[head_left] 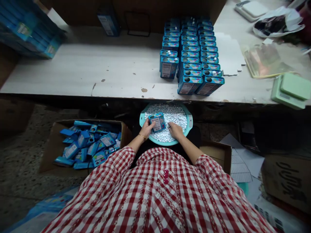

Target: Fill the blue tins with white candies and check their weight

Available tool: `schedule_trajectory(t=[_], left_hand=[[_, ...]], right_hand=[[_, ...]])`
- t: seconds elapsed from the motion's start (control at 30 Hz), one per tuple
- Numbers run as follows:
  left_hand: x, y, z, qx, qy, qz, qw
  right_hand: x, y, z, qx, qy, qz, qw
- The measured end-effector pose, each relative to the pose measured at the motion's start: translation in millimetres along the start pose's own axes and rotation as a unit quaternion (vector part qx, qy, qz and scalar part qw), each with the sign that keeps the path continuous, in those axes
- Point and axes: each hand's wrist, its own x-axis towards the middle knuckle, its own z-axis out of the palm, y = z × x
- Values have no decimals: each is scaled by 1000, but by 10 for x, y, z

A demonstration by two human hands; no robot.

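My left hand (146, 129) grips a small blue candy box (157, 122) by its left side, tilted over a turquoise basin (190, 120). White candies (178, 118) fill the basin, which rests at my lap below the table edge. My right hand (175, 130) dips into the candies just right of the box, with its fingers bent together and the tips partly buried. Whether it holds any candies is hidden.
Rows of blue boxes (190, 61) stand on the white table (116, 71), some with candies on top. A carton (51, 145) of blue boxes sits at left. A green scale (291, 89), a tray (267, 61) and a stacked blue bundle (29, 30) are farther out.
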Motion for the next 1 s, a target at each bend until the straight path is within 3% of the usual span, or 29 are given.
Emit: schedule_trajectory(t=[0.13,0.3,0.5,0.67,0.83,1.0], left_hand=[[-60,188,-210,29,40,60,997],[-120,384,-489,188,82,133,970],[-116,417,-323,286,44,168,942],[-75,387,-148,320,-1,191,928],[-60,397,-110,344,-25,205,916],[-50,385,-129,351,-29,211,912]], right_hand=[[-22,153,-32,62,7,50,997],[-156,300,-292,183,50,49,981],[-338,271,-888,162,91,6,983],[-372,40,-1317,45,44,-14,998],[-359,-193,-1520,-79,8,-17,997],[-338,-323,-1595,-126,-2,-33,991]])
